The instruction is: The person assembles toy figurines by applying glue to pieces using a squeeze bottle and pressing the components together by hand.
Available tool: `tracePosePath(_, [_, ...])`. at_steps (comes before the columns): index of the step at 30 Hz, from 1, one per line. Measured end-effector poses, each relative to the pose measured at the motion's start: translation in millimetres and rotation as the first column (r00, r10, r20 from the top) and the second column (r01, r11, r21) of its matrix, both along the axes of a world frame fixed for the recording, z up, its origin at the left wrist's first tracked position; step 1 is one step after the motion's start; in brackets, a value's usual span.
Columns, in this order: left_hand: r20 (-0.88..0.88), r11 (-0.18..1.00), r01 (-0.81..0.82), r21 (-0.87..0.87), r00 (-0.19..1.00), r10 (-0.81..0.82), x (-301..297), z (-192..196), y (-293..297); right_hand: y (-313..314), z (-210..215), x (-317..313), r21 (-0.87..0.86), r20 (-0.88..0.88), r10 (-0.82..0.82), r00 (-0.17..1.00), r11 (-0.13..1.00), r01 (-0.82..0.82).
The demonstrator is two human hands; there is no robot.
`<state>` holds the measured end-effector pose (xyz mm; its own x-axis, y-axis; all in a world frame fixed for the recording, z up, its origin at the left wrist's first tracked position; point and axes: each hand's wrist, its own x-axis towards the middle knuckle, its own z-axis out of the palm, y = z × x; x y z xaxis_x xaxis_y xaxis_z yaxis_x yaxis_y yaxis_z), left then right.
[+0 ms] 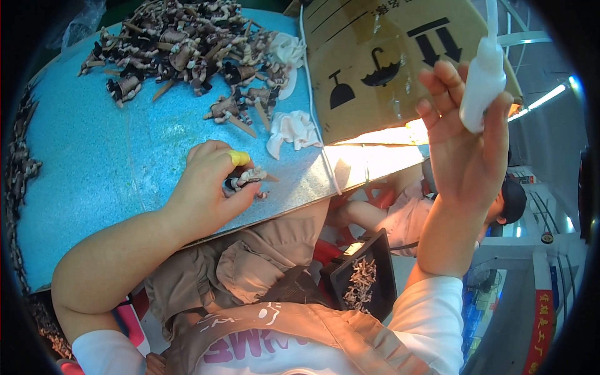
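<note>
My left hand (206, 178) rests at the near edge of the blue table (81, 187), its fingers closed on a small painted figurine (244, 179). A yellow finger cover (239, 158) sits on one finger. My right hand (465, 153) is raised at the right, palm showing. A white bottle-shaped thing (481, 87) with a narrow stem running up out of view lies between its thumb and fingers. Just beyond my left hand are a few loose figurines (225, 107) with flat wooden sticks. A crumpled white cloth or tissue (292, 134) lies to their right.
A large heap of figurines (181, 50) covers the far part of the table, with more along its left edge. A cardboard box (387, 69) stands at the far right. Below the table edge is a black bin (369, 275) holding small parts. Another person (406, 212) sits at the right.
</note>
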<state>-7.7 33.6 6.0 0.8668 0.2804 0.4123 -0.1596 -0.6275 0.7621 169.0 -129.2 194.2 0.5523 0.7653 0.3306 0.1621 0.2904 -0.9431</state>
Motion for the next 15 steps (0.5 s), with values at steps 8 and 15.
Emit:
tracePosePath(8, [0.034,1.000,-0.006,0.010,0.999,0.006,2,-1,1,3,45,0,-0.049,0.154,0.028,0.988,0.999,-0.021])
tracePosePath(15, [0.032,1.000,0.025,-0.008,0.999,-0.025,-4,-2,2,-6,74,-13,0.187,0.210,-0.057,0.976,0.982,0.017])
